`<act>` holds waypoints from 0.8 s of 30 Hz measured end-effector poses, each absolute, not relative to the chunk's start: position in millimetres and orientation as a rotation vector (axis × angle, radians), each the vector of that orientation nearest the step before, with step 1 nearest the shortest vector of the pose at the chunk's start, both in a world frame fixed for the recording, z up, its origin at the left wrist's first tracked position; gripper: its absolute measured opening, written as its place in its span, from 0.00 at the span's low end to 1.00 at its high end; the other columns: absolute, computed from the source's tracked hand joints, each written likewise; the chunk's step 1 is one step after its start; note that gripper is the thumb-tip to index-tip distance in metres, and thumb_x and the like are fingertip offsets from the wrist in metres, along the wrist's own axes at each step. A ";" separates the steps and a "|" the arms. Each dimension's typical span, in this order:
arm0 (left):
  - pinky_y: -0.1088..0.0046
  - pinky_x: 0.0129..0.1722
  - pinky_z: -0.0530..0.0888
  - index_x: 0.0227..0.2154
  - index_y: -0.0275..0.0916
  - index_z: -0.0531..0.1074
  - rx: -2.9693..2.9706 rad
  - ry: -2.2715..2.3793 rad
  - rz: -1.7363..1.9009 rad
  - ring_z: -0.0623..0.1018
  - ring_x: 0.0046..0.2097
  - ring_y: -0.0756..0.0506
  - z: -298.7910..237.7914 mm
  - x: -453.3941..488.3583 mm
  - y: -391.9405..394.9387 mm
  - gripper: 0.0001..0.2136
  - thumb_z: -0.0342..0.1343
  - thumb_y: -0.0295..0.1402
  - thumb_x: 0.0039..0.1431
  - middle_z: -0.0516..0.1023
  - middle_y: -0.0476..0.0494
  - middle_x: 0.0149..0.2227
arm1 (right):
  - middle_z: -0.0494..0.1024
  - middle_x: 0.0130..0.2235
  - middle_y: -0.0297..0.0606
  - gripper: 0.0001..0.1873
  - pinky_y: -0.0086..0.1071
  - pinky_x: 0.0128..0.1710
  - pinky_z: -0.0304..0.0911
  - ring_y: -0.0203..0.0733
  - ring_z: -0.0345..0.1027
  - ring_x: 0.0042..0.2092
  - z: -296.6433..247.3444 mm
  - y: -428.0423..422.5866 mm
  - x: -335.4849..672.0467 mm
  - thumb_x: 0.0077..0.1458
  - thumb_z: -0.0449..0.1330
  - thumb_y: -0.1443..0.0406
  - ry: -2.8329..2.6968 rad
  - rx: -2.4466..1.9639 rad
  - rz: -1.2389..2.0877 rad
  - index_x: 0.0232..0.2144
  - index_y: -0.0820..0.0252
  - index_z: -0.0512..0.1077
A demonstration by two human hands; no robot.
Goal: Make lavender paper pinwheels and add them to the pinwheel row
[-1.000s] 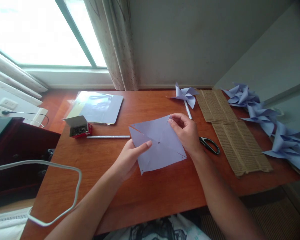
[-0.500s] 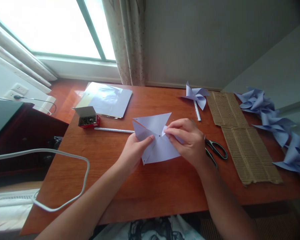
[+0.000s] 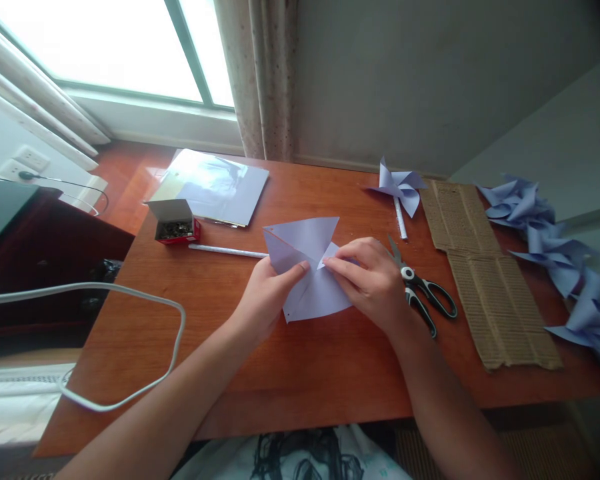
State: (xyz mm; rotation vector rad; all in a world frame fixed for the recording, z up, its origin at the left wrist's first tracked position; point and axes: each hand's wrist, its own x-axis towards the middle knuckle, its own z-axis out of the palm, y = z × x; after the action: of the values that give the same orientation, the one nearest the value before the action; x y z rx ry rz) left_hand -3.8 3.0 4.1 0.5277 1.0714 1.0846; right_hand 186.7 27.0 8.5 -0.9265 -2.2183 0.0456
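One paper sheet (image 3: pixel 305 238) in left hand (image 3: pixel 265 300) and right hand (image 3: pixel 376 281) fingers (image 3: pixel 340 265).

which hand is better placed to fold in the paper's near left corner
Left, likely: the left hand holds the paper right by that corner, while the right hand pins an already folded flap at the middle.

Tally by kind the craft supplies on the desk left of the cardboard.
Paper square, pinched by left hand and right hand: 1
Pinwheel on stick: 1
Scissors: 1
Loose white stick: 1
Small open box: 1
Paper stack: 1
Total: 6
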 end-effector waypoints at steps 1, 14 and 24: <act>0.68 0.41 0.76 0.42 0.35 0.81 0.530 1.065 1.089 0.83 0.39 0.40 2.9 -4.0 3.2 0.18 0.72 0.36 0.48 0.86 0.41 0.37 | 0.80 0.37 0.41 0.09 0.40 0.43 0.68 0.45 0.70 0.41 8.7 26.9 186.7 0.62 0.62 0.72 -2.224 -0.918 0.044 0.40 0.56 0.81; 0.69 0.42 0.78 0.41 0.38 0.82 0.709 1.059 1.114 0.83 0.42 0.41 1.6 -3.2 3.5 0.15 0.71 0.31 0.49 0.86 0.43 0.39 | 0.80 0.37 0.41 0.06 0.40 0.44 0.69 0.45 0.71 0.42 9.8 24.9 181.1 0.63 0.61 0.69 -2.183 -0.997 0.220 0.39 0.57 0.79; 0.74 0.33 0.70 0.34 0.37 0.78 1.598 1.310 0.942 0.76 0.30 0.47 -1.4 3.5 -1.8 0.05 0.57 0.29 0.59 0.80 0.48 0.29 | 0.77 0.31 0.29 0.26 0.31 0.33 0.67 0.36 0.69 0.30 25.8 12.6 168.9 0.65 0.57 0.66 -1.858 -1.178 0.765 0.64 0.54 0.64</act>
State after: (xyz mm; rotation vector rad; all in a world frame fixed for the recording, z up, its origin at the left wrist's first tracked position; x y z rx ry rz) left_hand 3.5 -1.8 -1.4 1.5982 1.3102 0.9417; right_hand 168.9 12.6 25.8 -1.1781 -1.8583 0.7652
